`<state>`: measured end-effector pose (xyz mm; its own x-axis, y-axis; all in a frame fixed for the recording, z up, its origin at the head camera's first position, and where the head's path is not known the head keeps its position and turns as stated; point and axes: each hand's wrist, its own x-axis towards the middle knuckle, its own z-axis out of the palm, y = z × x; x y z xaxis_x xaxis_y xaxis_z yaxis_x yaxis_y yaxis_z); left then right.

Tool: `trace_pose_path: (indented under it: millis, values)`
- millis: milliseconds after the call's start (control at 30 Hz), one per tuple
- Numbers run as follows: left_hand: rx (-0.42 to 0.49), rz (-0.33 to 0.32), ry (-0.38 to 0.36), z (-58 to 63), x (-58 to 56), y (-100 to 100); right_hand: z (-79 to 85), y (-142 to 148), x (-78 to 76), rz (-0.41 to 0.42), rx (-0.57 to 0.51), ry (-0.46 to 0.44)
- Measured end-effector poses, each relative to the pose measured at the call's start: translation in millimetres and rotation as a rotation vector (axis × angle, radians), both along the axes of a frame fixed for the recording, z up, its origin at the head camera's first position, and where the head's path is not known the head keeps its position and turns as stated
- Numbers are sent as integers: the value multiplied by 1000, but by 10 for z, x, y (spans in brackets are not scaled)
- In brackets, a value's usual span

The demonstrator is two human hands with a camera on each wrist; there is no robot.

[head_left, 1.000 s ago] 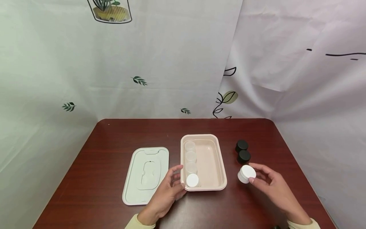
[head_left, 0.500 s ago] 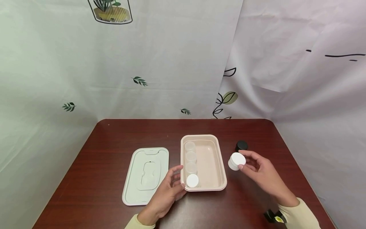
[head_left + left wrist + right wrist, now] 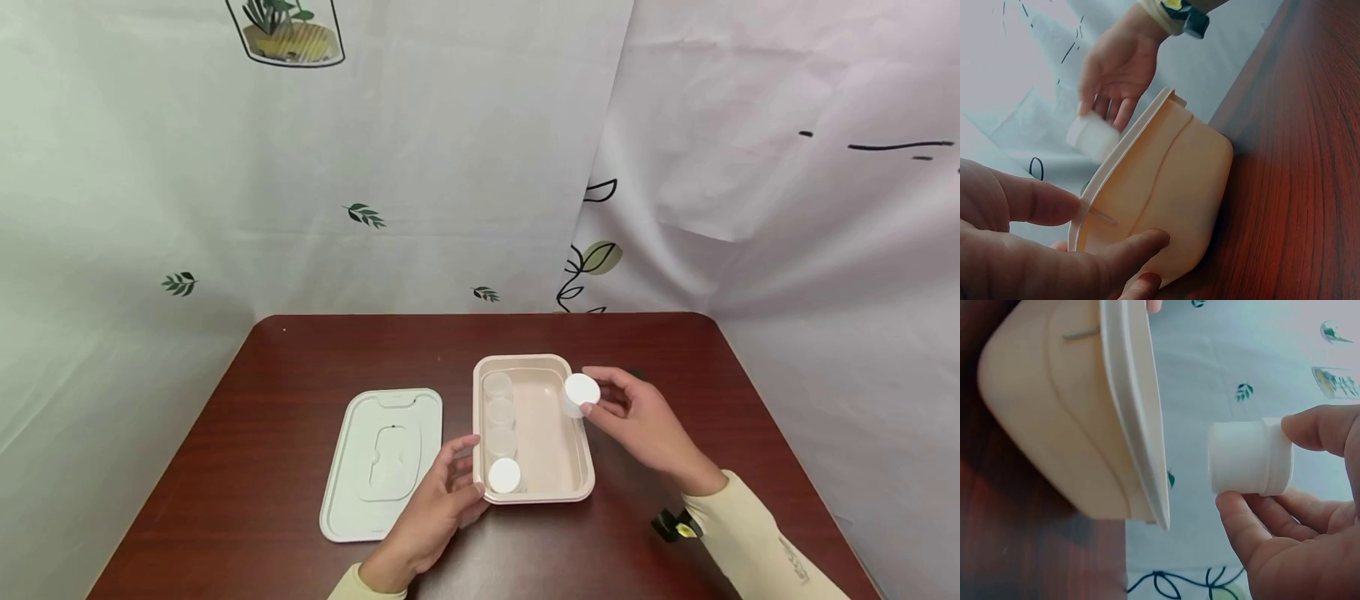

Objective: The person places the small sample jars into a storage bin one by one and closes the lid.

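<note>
My right hand (image 3: 641, 421) pinches a small white lidded jar (image 3: 581, 394) between thumb and fingers. The jar overlaps the right rim of a beige tray (image 3: 547, 492) in the head view; in the right wrist view the jar (image 3: 1247, 456) lies tilted sideways, apart from the tray wall (image 3: 1066, 406). My left hand (image 3: 435, 504) holds the tray's near left corner, with the thumb at the rim and a finger along the outer wall (image 3: 1179, 212). Inside the tray, along its left side, stand several translucent jars (image 3: 501, 412) in a row, the nearest a white-topped jar (image 3: 505, 476).
A pale flat lid (image 3: 382, 467) lies on the dark red table (image 3: 300, 367) left of the tray. Beyond the right hand, a black-lidded jar (image 3: 633, 374) is mostly hidden. A printed cloth (image 3: 450, 167) hangs behind and beside the table.
My right hand has carried the white jar leftward and up from the table's right side to the tray's right rim, passing in front of the black jars. The left hand stays at the tray.
</note>
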<state>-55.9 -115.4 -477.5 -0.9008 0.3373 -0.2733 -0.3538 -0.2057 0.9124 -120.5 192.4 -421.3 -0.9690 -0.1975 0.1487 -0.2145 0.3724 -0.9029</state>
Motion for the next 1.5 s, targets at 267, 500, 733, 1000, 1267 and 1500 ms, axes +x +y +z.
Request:
trace_pose_path:
  millis: [267,500,733,1000,1267,1500]
  values:
    - [8,6,1,-11,1,-8,45,-287,-244,35,44,-31]
    - [6,7,4,-5,9,-3,-14,-448,-389,66,94,-34]
    - [-3,12,0,12,11,5,-59,-537,-491,62,136,-46]
    - [-2,13,-6,23,19,2,-77,-612,-572,68,165,-71]
    - [-4,22,-1,18,15,-4,-175,-663,-663,77,222,-98]
    - [-13,18,4,19,17,-5,-225,-708,-710,104,347,-43]
